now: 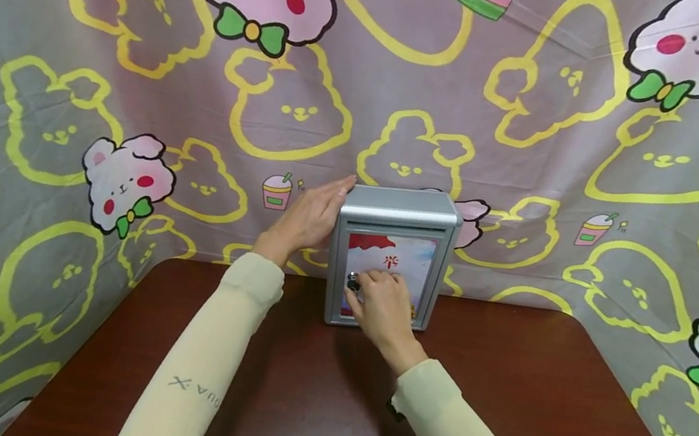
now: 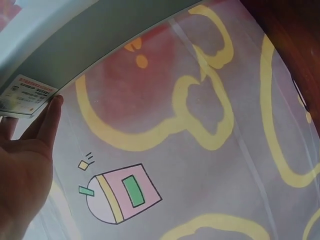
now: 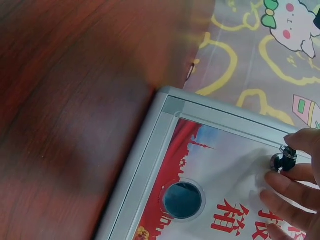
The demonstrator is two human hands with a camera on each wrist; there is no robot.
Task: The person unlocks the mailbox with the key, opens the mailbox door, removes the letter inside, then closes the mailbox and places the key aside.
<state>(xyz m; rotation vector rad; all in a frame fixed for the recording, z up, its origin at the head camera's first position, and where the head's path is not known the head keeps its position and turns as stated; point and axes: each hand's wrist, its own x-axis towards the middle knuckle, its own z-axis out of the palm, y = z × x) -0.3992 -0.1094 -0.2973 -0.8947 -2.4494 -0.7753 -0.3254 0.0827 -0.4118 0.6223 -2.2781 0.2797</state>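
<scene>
A grey metal box point(image 1: 402, 203) stands upright on the table, its front panel printed with red characters on a pale and red picture. My right hand point(image 1: 385, 310) is at the left part of this panel. In the right wrist view, that hand point(image 3: 295, 195) pinches a small black-headed key point(image 3: 287, 161) at the lock, between thumb and forefinger. My left hand point(image 1: 307, 215) lies along the box's upper left side with fingers extended. In the left wrist view, the left fingertips point(image 2: 56, 102) touch the box's side by a white label point(image 2: 30, 95).
Beneath the box is a dark red-brown wooden table point(image 1: 307, 408). A patterned cloth point(image 1: 372, 63) with cartoon animals hangs close behind the box and along both sides. The panel also has a round dark window point(image 3: 182, 200).
</scene>
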